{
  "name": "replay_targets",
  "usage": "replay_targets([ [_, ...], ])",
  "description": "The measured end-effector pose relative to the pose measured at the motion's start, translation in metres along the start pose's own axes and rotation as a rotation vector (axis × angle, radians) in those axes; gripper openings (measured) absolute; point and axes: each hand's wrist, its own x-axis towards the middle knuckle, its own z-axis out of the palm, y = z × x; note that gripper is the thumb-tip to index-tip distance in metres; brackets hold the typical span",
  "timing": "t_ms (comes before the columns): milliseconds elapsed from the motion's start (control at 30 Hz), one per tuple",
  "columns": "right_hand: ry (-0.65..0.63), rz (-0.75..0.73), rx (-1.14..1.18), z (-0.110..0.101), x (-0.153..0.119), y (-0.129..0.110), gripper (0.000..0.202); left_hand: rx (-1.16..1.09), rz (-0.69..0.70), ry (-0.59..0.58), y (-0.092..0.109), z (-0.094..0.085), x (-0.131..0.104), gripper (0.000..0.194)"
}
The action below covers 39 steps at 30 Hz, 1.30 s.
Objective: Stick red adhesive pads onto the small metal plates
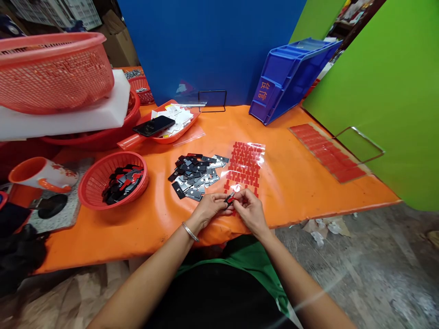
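Note:
Near the table's front edge, my left hand [211, 208] pinches a small dark flat plate [228, 200]. The fingers of my right hand [249, 209] close on a red T-shaped sticker [233, 197] at that plate's face; whether it is fully stuck down I cannot tell. Just beyond my hands lies a clear sheet of red stickers [244, 164], partly covered by them at its near end. To its left spreads a loose pile of black and grey plates [195, 176]. A red basket [87, 192] farther left holds more plates, some with red on them.
A phone [154, 125] rests on a red scoop [164, 137] of white paper pieces. At left are a mug [41, 173] and a large red basket [55, 77] on white foam. A blue bin [274, 87] stands at the back; another red sheet [325, 153] lies right.

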Motion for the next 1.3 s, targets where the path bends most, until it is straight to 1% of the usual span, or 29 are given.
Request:
replay_targets([
  [300, 0.001, 0.002, -0.015, 0.0000, 0.0008, 0.0025, 0.006, 0.007, -0.014, 0.011, -0.0002, -0.0005, 0.0011, 0.026],
  [1000, 0.023, 0.009, -0.010, 0.0017, 0.0011, -0.0005, 0.007, 0.009, 0.007, -0.023, -0.0040, -0.0040, 0.0033, 0.026],
  [1300, 0.025, 0.016, -0.044, 0.0020, 0.0011, 0.0012, 0.006, -0.010, 0.006, -0.013, -0.0045, -0.0046, 0.0025, 0.028],
])
